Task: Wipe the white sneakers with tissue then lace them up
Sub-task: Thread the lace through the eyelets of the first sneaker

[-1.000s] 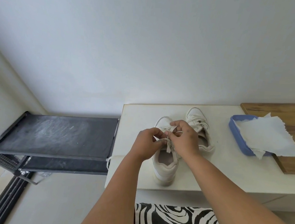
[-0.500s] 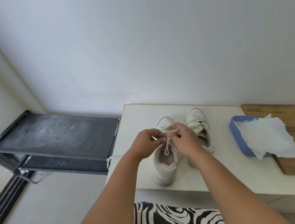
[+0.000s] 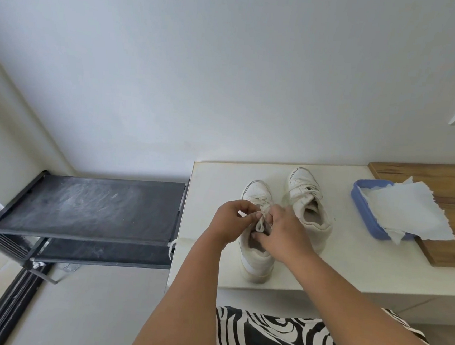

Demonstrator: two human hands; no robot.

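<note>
Now both hands' fingers [image 3: 247, 211] pinch the left sneaker's lace [image 3: 261, 224].

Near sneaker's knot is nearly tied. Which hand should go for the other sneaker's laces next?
Right, I'd judge. The right hand sits directly beside the far sneaker, whose laces lie just beyond it; the left hand is on the near sneaker's opposite side.

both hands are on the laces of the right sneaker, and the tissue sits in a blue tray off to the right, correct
Not quite. The head view shows the left hand and right hand working the laces of the left sneaker, not the right sneaker. The tissue does sit in the blue tray.
</note>
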